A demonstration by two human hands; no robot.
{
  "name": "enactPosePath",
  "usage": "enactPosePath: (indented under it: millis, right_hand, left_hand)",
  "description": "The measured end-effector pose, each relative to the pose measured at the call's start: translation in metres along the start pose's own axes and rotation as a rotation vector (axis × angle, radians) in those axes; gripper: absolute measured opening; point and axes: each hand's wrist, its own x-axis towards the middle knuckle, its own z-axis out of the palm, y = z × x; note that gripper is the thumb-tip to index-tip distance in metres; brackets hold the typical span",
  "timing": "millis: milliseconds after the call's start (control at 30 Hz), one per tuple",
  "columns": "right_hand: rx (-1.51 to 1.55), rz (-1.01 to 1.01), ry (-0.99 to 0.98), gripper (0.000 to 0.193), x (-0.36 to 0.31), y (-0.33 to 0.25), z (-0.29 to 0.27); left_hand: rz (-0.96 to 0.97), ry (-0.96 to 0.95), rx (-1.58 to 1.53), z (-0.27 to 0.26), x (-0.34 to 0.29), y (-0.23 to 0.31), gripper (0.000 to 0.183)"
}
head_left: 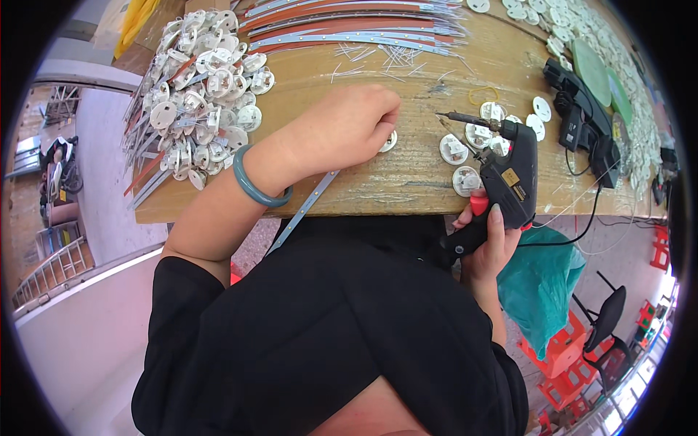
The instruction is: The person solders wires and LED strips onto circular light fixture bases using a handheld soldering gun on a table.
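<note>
My right hand (pixel 493 243) is wrapped round the handle of a black soldering gun (pixel 511 182) with a red trigger. The gun's thin tip points left over the wooden table, above several white round discs (pixel 454 150) with small parts on them. My left hand (pixel 349 125) is closed, resting low over the table near its front edge. A white disc (pixel 390 142) peeks out under its thumb. From beneath the left wrist a light-coloured LED strip (pixel 302 212) runs down past the table edge. What the left fingers grip is hidden.
A heap of white discs with strips (pixel 207 94) stands at the left. Bundled LED strips (pixel 349 25) and loose wires (pixel 396 57) lie at the back. A black tool (pixel 582 120) with a cable and many discs (pixel 640 152) fill the right. A green bag (pixel 542 283) hangs below.
</note>
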Motion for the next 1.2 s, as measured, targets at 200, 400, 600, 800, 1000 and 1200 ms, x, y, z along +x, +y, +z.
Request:
enactPosePath:
  millis: [200,400,600,800,1000,1200]
  right_hand:
    - [0.009,0.02,-0.013,0.027,0.0,0.0,-0.003]
    - [-0.108,0.037,-0.03,0.034,-0.003,-0.006,-0.004]
    - [-0.305,0.037,-0.097,0.043,-0.008,-0.008,-0.009]
    - [-0.344,0.018,-0.105,0.042,-0.009,-0.006,-0.005]
    - [-0.401,-0.011,-0.146,0.042,-0.007,-0.005,-0.004]
    - [-0.377,0.018,-0.159,0.04,-0.007,-0.006,-0.004]
  left_hand:
    - [-0.028,0.12,0.003,0.009,-0.006,-0.008,0.01]
    - [0.0,0.057,-0.269,0.002,-0.021,-0.009,0.027]
    - [-0.038,0.044,-0.276,0.01,-0.023,-0.012,0.023]
    - [-0.039,0.034,-0.292,0.01,-0.022,-0.014,0.023]
    - [-0.041,0.03,-0.317,0.01,-0.022,-0.015,0.023]
    - [-0.037,0.038,-0.331,0.01,-0.023,-0.016,0.023]
